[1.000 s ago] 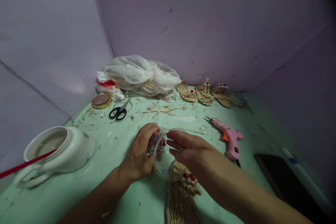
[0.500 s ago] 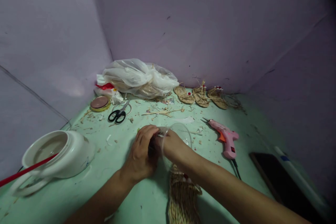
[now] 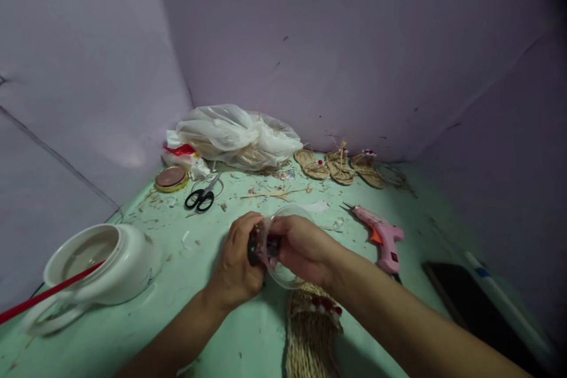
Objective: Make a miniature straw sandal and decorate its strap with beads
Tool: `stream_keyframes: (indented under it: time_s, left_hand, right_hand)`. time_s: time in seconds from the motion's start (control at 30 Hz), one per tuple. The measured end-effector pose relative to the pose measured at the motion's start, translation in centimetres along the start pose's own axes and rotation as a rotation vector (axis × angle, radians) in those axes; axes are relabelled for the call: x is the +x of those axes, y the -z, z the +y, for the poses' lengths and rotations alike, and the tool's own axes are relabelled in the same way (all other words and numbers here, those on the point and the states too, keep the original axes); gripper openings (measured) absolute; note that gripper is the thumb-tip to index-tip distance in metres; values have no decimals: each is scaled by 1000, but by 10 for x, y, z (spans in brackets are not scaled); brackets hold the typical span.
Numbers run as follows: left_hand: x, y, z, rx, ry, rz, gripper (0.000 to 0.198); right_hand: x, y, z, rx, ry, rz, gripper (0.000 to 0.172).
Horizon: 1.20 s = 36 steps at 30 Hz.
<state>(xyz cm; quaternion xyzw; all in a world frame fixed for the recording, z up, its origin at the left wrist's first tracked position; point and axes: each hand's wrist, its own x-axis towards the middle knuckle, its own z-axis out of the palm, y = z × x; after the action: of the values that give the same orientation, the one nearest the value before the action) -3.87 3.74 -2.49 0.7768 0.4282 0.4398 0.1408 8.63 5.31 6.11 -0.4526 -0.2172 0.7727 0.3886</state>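
Observation:
My left hand (image 3: pixel 237 260) is wrapped round a clear plastic cup (image 3: pixel 283 283) that lies tilted, its mouth facing right. Small dark and reddish pieces, too unclear to name, show near the bottom of the cup. Through the mouth reaches my right hand (image 3: pixel 303 248), its fingers bent together inside; what they hold, if anything, is hidden. Just below the cup is a woven straw slipper (image 3: pixel 312 336) with red and white beads (image 3: pixel 325 307) across its strap.
A pink glue gun (image 3: pixel 383 236) and a dark phone (image 3: pixel 469 307) lie to the right. Small woven slippers (image 3: pixel 312 164) and a plastic bag (image 3: pixel 239 136) line the back wall. Black-handled scissors (image 3: pixel 199 199), a round tin (image 3: pixel 171 178) and a white pot (image 3: pixel 106 266) are on the left.
My right hand has drawn back slightly toward the cup's mouth, from deeper inside. More of the beaded strap shows below it. My left hand keeps its hold on the cup.

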Motion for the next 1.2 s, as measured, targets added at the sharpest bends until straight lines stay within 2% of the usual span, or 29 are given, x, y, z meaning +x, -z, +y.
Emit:
stream_keyframes:
  time_s: [0.2, 0.33, 0.6, 0.97, 1.2]
  left_hand:
    - [1, -1, 0, 9, 88, 16, 56]
    - [1, 0, 1, 39, 94, 15, 57]
    - [2, 1, 2, 71, 78, 24, 57]
    - [2, 0, 1, 63, 89, 33, 53]
    - [2, 1, 2, 78, 91, 8, 52]
  right_hand:
    - [-31, 0, -16, 273, -6, 77, 24]
    - [-42, 7, -16, 360, 48, 32, 21]
    - [-44, 18, -15, 360, 71, -19, 27]
    - [-47, 15, -15, 332, 86, 61, 42]
    - [-46, 15, -13, 329, 77, 101, 38]
